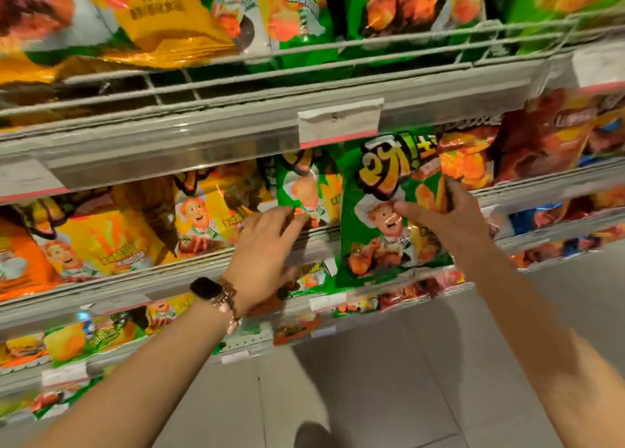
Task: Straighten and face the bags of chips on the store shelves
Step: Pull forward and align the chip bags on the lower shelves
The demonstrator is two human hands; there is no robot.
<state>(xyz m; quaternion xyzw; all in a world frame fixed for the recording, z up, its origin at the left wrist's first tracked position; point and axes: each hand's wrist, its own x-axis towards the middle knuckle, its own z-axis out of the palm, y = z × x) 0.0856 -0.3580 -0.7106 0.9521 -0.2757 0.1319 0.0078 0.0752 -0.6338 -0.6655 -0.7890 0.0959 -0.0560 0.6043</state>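
A large green chip bag [382, 234] with a cartoon figure hangs upright in front of the middle shelf. My right hand [453, 221] grips its right side, thumb on the front and fingers behind. A smaller green bag [304, 190] stands on the shelf just to the left. My left hand [267, 248], with a watch and bracelet on the wrist, reaches to that bag's lower edge with fingers spread and relaxed. Yellow bags [209, 217] of the same brand fill the shelf further left.
A wire-fronted upper shelf [236, 85] holds yellow and green bags overhead, with a price tag holder [338, 121] on its rail. Red bags [541, 139] sit to the right. Lower shelves [101, 356] carry more snacks. Grey floor tiles lie below.
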